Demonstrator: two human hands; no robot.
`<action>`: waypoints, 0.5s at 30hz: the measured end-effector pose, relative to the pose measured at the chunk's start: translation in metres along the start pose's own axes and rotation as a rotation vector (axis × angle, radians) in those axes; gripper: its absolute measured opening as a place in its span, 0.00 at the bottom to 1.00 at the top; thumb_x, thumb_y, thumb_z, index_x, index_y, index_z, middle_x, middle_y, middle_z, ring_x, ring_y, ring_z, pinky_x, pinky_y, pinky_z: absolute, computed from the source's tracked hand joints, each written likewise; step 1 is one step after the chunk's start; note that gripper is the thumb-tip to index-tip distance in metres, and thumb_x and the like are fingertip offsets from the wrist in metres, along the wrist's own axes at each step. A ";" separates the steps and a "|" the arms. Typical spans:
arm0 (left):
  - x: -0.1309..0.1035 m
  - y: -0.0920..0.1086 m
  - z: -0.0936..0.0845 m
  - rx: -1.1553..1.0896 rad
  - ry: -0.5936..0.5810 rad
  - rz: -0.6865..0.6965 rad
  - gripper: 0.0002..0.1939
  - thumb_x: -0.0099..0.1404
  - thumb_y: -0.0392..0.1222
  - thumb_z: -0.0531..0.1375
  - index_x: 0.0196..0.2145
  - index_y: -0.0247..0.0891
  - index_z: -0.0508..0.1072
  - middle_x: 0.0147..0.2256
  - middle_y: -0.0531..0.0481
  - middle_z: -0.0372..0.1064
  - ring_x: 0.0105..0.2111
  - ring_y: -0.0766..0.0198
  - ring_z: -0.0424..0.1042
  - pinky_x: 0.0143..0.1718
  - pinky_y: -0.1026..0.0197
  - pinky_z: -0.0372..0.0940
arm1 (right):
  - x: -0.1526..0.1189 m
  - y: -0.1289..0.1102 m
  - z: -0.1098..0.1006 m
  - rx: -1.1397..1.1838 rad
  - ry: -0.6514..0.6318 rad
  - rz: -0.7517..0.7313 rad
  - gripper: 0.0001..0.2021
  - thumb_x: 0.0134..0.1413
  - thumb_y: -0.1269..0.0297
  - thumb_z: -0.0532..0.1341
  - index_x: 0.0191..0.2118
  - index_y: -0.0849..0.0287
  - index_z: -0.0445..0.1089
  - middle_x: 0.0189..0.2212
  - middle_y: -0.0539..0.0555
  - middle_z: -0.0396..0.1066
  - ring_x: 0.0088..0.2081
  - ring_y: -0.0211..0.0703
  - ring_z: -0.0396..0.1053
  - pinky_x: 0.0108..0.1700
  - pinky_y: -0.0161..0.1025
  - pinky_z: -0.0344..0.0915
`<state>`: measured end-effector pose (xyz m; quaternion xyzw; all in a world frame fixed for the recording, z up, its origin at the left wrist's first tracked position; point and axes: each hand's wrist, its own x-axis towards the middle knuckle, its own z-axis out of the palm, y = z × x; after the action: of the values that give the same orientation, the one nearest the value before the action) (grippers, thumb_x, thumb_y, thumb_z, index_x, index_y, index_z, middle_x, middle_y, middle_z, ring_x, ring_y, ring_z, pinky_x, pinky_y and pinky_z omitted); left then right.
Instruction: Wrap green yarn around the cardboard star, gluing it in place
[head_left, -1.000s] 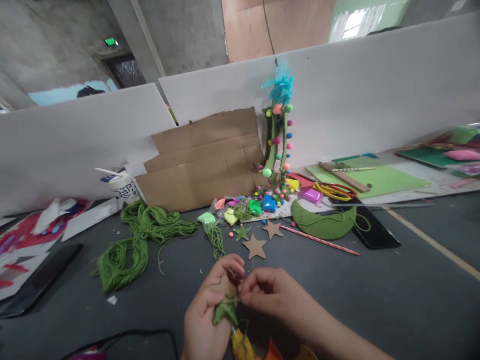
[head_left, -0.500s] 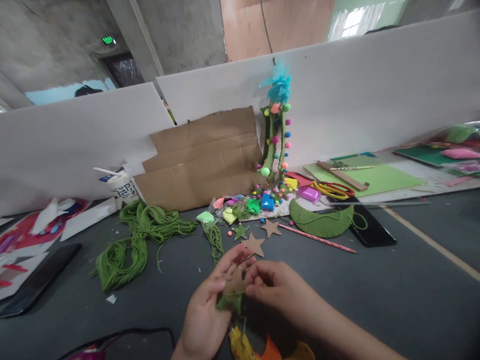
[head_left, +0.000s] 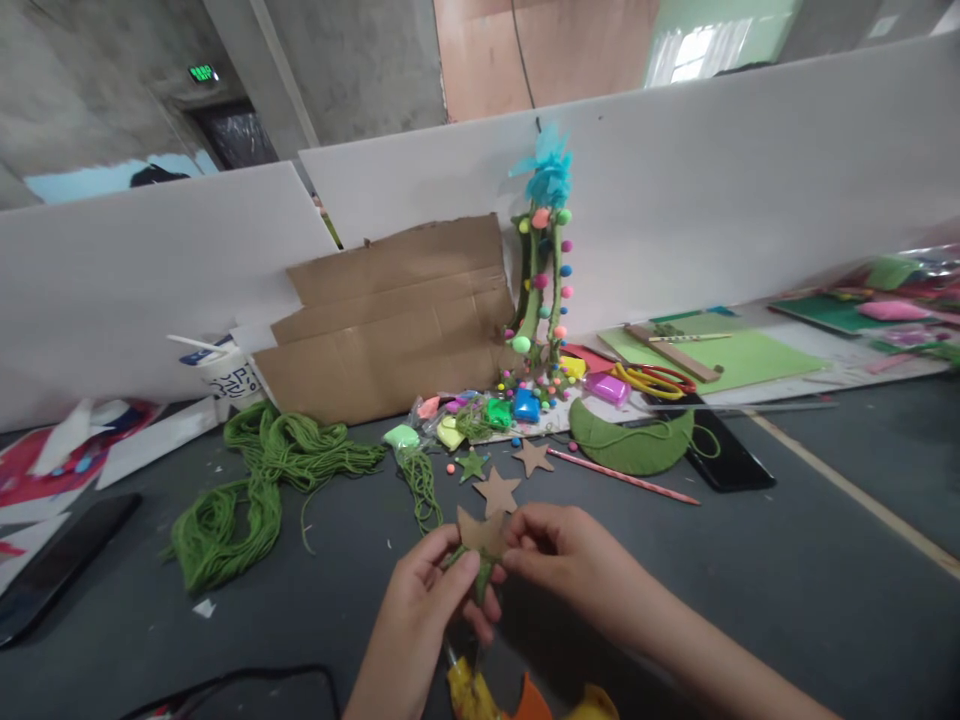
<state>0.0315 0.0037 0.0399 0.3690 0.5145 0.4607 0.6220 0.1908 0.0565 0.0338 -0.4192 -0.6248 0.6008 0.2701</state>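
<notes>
A cardboard star, its lower points wrapped in green yarn, is held in my left hand between thumb and fingers. My right hand is closed in a pinch at the star's right edge, on the green yarn; the thin strand itself is hard to make out. Just beyond my hands lie a bare cardboard star, a second bare star and a small green-covered star. Below my left hand, a yellow tool with an orange part is cut off by the frame edge.
Green yarn skeins lie at left, near a phone. Brown cardboard leans on the white partition behind a pompom-decorated green stand. A striped pencil, green crescent, scissors and another phone lie right.
My left hand has turned, its thumb now over the star's front, and the star has risen slightly. My right hand stays at its right edge. The view has shifted a little.
</notes>
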 end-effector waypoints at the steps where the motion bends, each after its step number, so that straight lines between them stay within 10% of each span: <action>1: 0.000 -0.002 -0.001 0.017 0.020 0.003 0.07 0.62 0.42 0.59 0.35 0.35 0.74 0.25 0.50 0.71 0.22 0.67 0.67 0.21 0.66 0.64 | 0.000 0.000 0.001 -0.012 0.007 -0.002 0.03 0.44 0.71 0.58 0.24 0.57 0.63 0.18 0.43 0.59 0.21 0.35 0.53 0.25 0.33 0.48; 7: 0.002 -0.002 0.002 -0.039 0.143 -0.022 0.06 0.58 0.39 0.63 0.33 0.35 0.70 0.23 0.51 0.72 0.19 0.69 0.65 0.18 0.68 0.60 | 0.002 0.002 0.006 -0.059 0.028 0.001 0.05 0.45 0.72 0.56 0.24 0.57 0.61 0.17 0.43 0.56 0.21 0.34 0.52 0.24 0.32 0.48; 15: 0.001 0.006 -0.007 0.051 -0.041 -0.115 0.07 0.63 0.39 0.58 0.31 0.33 0.73 0.25 0.49 0.72 0.25 0.64 0.72 0.27 0.64 0.67 | 0.000 0.008 0.009 -0.153 0.002 -0.019 0.06 0.44 0.76 0.55 0.25 0.58 0.65 0.18 0.44 0.59 0.22 0.35 0.55 0.25 0.32 0.49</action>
<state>0.0235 0.0062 0.0443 0.3639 0.5337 0.4033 0.6481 0.1851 0.0511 0.0251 -0.4333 -0.6726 0.5482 0.2436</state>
